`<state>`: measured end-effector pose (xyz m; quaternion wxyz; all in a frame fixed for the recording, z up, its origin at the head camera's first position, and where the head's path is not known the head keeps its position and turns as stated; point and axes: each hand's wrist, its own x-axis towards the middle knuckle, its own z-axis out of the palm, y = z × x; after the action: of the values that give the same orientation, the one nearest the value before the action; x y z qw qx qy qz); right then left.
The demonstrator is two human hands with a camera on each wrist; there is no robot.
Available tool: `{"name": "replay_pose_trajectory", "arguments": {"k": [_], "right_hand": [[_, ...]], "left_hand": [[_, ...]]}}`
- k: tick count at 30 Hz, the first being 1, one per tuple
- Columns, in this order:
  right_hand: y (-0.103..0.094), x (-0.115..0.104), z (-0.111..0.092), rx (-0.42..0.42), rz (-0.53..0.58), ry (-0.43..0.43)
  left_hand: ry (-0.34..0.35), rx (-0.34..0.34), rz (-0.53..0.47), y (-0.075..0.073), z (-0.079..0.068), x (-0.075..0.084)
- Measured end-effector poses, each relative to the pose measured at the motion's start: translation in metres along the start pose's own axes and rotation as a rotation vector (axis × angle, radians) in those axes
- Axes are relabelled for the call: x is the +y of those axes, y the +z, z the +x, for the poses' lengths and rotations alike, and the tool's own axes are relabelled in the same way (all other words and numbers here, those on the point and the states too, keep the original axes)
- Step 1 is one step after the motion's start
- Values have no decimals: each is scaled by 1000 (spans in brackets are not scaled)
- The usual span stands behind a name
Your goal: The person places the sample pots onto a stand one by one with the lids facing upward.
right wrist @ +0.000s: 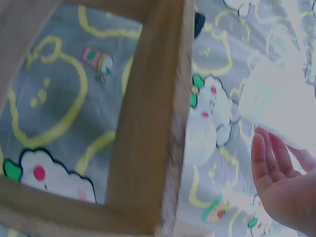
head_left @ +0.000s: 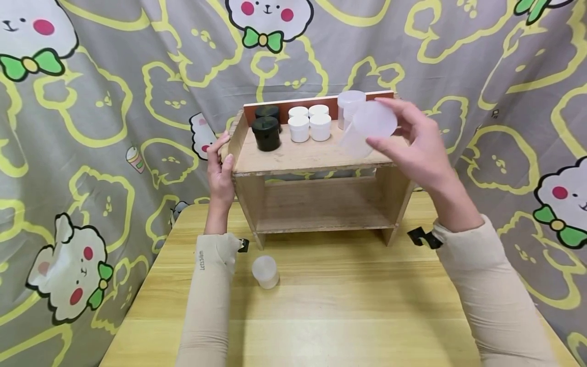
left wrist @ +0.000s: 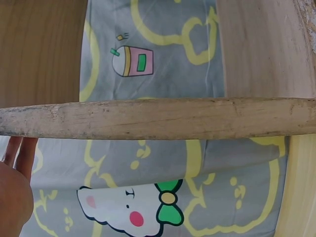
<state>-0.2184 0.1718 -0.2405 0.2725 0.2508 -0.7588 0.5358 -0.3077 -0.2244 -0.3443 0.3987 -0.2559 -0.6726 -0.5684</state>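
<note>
In the head view my right hand [head_left: 419,145] pinches a translucent plastic jar [head_left: 359,135] between thumb and fingers, tilted over the right part of the wooden shelf's top. A second translucent jar [head_left: 350,97] stands upright just behind it, partly hidden. The right wrist view shows the held jar [right wrist: 279,103] washed out by light above my fingers. My left hand [head_left: 220,171] rests against the left side panel of the wooden shelf [head_left: 293,155], thumb near its front edge. In the left wrist view, its fingers [left wrist: 25,155] look straight and touch the panel.
Several white jars [head_left: 320,127] stand mid-shelf, with two black jars [head_left: 266,135] to their left. A lone translucent jar [head_left: 266,272] stands on the wooden table [head_left: 339,295] in front. A lower board [head_left: 325,204] spans the shelf. Behind hangs a patterned grey curtain [head_left: 174,30].
</note>
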Motion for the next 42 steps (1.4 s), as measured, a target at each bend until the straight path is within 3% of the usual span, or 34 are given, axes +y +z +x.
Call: {"name": "replay_pose_trajectory", "arguments": {"k": [9, 18, 25, 33, 42], "right_hand": [[-37, 7, 28, 198, 3, 108], [-50, 21, 46, 251, 24, 184], [-49, 36, 65, 235, -85, 249], [-42, 49, 91, 180, -198, 336], [-38, 59, 111, 90, -343, 360]], "left_hand": [[16, -9, -6, 0, 1, 1], [10, -3, 4, 0, 0, 2], [-5, -5, 1, 5, -2, 34], [26, 0, -11, -1, 1, 0], [-1, -3, -2, 1, -1, 3]]}}
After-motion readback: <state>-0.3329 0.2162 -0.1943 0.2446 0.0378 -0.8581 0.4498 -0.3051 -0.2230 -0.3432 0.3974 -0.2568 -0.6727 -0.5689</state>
